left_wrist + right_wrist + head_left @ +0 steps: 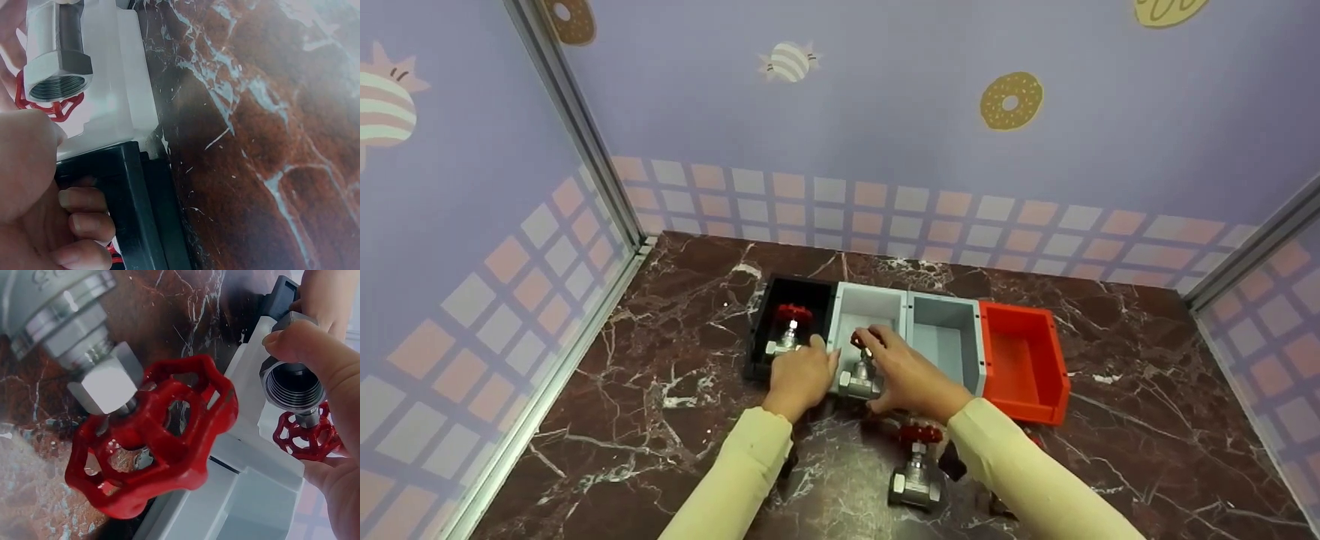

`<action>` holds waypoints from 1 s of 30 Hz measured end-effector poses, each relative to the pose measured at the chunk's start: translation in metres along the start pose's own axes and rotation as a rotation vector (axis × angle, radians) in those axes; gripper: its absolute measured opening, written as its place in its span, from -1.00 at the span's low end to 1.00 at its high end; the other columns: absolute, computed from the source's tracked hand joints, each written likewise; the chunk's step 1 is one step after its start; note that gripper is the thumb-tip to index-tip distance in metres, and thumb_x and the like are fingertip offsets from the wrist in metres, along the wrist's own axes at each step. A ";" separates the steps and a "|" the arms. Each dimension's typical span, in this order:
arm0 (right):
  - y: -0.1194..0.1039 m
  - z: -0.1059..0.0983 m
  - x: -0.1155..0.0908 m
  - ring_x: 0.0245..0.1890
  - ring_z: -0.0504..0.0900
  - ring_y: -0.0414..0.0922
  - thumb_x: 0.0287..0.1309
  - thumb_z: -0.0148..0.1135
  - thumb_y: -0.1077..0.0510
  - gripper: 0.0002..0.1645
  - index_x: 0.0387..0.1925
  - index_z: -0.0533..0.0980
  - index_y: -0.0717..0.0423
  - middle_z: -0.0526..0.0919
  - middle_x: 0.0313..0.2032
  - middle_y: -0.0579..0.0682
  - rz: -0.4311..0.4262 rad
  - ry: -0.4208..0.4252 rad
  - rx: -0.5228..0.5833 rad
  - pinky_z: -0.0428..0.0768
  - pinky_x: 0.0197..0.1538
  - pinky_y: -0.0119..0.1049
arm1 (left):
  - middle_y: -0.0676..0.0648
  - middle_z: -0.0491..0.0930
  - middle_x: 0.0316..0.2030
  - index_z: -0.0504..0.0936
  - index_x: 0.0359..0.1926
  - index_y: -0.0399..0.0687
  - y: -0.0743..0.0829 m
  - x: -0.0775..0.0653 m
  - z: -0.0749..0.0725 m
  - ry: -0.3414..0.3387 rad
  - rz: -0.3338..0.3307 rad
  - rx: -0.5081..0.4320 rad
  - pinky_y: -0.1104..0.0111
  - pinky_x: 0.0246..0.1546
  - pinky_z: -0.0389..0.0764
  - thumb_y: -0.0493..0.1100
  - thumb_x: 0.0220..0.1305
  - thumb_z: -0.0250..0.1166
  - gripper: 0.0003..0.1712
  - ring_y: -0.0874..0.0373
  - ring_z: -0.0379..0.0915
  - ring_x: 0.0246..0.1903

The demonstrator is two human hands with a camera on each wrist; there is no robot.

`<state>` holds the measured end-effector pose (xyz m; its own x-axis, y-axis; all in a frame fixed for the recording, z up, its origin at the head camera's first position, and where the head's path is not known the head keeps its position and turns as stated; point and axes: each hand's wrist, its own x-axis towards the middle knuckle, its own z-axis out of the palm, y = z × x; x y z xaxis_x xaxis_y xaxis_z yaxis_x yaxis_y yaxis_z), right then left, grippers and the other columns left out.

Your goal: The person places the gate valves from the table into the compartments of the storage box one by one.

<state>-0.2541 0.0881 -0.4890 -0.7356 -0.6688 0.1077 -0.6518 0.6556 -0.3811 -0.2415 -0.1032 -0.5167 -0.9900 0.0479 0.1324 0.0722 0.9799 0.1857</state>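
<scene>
My right hand (913, 373) holds a metal gate valve (858, 382) with a red handwheel over the front of the white bin (870, 298). In the right wrist view, the thumb lies along the valve's hex end (292, 385), its threaded opening facing the camera, and the handwheel is on the far side. My left hand (801, 377) grips the wall of the black bin (799, 289) where it meets the white one, its fingers (90, 225) curled inside the black bin. Another red-wheeled valve (787, 337) lies in that black bin, partly hidden by the left hand.
A grey bin (945, 330) and a red bin (1020, 360) continue the row to the right. On the dark marbled table (675, 397), another gate valve (915, 480) stands in front of the bins. More valve parts show beside the right sleeve (1020, 465). Patterned walls (885, 127) enclose the table.
</scene>
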 end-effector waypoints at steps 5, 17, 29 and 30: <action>0.003 0.000 0.003 0.17 0.45 0.12 -0.49 0.61 0.09 0.37 0.44 0.10 0.15 0.25 0.31 0.29 -0.040 0.021 -0.030 0.50 0.19 -0.06 | -0.26 0.67 -0.46 0.43 -0.29 -0.16 0.000 0.000 -0.001 -0.015 0.000 -0.008 0.02 -0.48 0.56 0.15 0.43 -0.02 -0.55 -0.18 0.64 -0.47; 0.004 -0.002 0.008 0.13 0.47 0.10 -0.51 0.61 0.08 0.36 0.43 0.12 0.15 0.26 0.29 0.27 -0.029 0.018 -0.029 0.50 0.20 -0.06 | -0.27 0.66 -0.46 0.42 -0.31 -0.15 0.000 0.000 -0.001 -0.010 -0.005 -0.013 0.02 -0.49 0.55 0.15 0.42 -0.01 -0.56 -0.20 0.64 -0.46; 0.007 -0.003 0.014 0.09 0.50 0.09 -0.47 0.59 0.09 0.37 0.46 0.07 0.12 0.23 0.33 0.27 0.035 -0.004 -0.012 0.50 0.19 -0.05 | -0.26 0.66 -0.46 0.44 -0.27 -0.15 0.000 0.001 0.001 -0.020 -0.012 -0.004 0.02 -0.51 0.55 0.16 0.42 0.01 -0.56 -0.18 0.63 -0.48; 0.007 -0.003 0.015 0.09 0.50 0.09 -0.46 0.60 0.09 0.37 0.46 0.07 0.12 0.23 0.33 0.27 0.040 -0.008 -0.013 0.50 0.19 -0.05 | -0.26 0.66 -0.46 0.43 -0.27 -0.15 0.000 0.001 0.002 -0.024 -0.013 -0.005 0.03 -0.51 0.54 0.16 0.42 0.01 -0.56 -0.18 0.63 -0.48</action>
<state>-0.2700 0.0837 -0.4875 -0.7596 -0.6448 0.0856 -0.6245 0.6861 -0.3733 -0.2427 -0.1027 -0.5181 -0.9935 0.0401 0.1064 0.0601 0.9796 0.1919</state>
